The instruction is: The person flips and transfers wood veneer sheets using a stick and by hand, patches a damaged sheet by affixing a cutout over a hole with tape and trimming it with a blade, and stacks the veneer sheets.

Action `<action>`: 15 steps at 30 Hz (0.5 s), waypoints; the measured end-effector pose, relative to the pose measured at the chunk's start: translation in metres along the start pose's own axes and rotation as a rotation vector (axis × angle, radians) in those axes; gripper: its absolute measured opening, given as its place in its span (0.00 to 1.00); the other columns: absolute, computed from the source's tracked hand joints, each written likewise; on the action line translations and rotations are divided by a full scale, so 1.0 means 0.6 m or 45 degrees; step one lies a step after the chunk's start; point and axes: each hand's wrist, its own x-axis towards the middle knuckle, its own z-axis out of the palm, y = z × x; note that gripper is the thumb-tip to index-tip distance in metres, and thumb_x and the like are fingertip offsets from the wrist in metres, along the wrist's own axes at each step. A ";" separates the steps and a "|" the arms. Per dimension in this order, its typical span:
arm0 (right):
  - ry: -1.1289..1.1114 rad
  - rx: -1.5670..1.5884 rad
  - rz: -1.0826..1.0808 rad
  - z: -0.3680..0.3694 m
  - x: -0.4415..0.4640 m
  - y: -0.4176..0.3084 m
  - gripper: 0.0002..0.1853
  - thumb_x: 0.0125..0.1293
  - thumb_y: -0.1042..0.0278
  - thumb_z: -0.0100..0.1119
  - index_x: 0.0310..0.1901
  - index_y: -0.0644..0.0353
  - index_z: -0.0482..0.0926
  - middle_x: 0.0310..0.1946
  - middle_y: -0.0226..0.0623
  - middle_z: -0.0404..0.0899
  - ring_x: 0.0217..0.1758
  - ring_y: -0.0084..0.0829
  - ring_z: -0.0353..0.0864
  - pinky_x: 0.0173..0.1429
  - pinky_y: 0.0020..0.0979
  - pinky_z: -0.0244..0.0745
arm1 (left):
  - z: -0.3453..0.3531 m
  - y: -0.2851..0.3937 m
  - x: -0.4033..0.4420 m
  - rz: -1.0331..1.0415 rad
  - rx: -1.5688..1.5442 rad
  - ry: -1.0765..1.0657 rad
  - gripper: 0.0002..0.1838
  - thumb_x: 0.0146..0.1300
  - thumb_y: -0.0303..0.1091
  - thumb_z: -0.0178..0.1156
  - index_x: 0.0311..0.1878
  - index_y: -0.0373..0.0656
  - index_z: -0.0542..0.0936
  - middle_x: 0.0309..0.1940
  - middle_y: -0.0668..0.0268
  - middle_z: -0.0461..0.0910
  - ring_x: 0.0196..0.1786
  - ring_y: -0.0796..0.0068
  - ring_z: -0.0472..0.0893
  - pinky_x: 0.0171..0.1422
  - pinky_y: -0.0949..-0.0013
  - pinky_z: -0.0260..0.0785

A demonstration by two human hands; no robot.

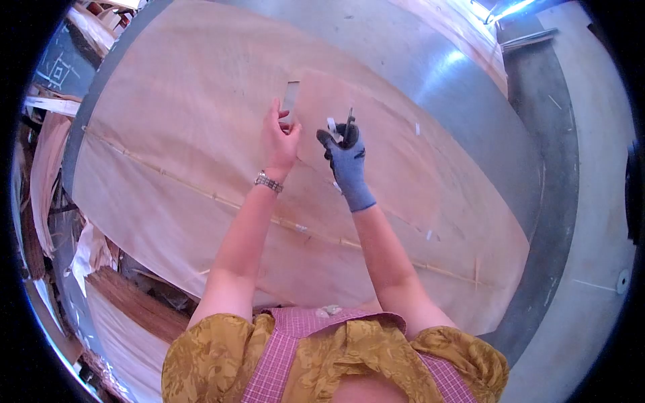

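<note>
My left hand, bare with a metal watch at the wrist, rests at the left edge of a loose rectangular veneer piece. Its thumb and fingers are apart. Beside it, a narrow grey slot shows through the large veneer sheet. My right hand wears a blue-grey glove with black fingers. It is closed around a slim dark knife-like tool pointing away from me. A short strip of white tape sticks up by the gloved fingers.
The sheet lies on a metal table. A thin yellowish strip crosses the sheet, and small white tape bits dot it. Veneer scraps and brown wood pieces lie at the left. A grey surface borders the right.
</note>
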 end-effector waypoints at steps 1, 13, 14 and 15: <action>0.029 0.021 -0.057 0.010 0.012 -0.006 0.22 0.55 0.63 0.75 0.42 0.62 0.72 0.32 0.29 0.74 0.26 0.19 0.71 0.28 0.23 0.68 | -0.004 0.016 -0.008 0.030 -0.055 0.003 0.37 0.58 0.26 0.65 0.71 0.42 0.64 0.45 0.61 0.80 0.36 0.79 0.77 0.40 0.73 0.74; 0.342 0.236 -0.280 -0.001 0.053 -0.087 0.21 0.53 0.69 0.77 0.40 0.58 0.70 0.28 0.27 0.73 0.23 0.17 0.71 0.24 0.20 0.66 | 0.006 0.070 -0.054 0.319 0.083 -0.128 0.35 0.54 0.20 0.64 0.67 0.44 0.70 0.35 0.64 0.83 0.38 0.69 0.78 0.47 0.65 0.72; 0.299 0.283 -0.163 -0.005 0.046 -0.098 0.22 0.52 0.69 0.77 0.41 0.58 0.69 0.29 0.27 0.72 0.24 0.18 0.72 0.26 0.21 0.67 | 0.007 0.069 -0.056 0.330 0.106 -0.134 0.34 0.55 0.21 0.65 0.68 0.44 0.70 0.36 0.64 0.83 0.39 0.71 0.79 0.47 0.66 0.73; 0.315 0.305 -0.171 -0.009 0.047 -0.094 0.21 0.53 0.68 0.77 0.40 0.57 0.70 0.27 0.27 0.73 0.21 0.17 0.71 0.23 0.21 0.66 | 0.007 0.067 -0.057 0.345 0.129 -0.140 0.33 0.56 0.22 0.65 0.68 0.45 0.70 0.36 0.64 0.83 0.39 0.72 0.80 0.46 0.67 0.73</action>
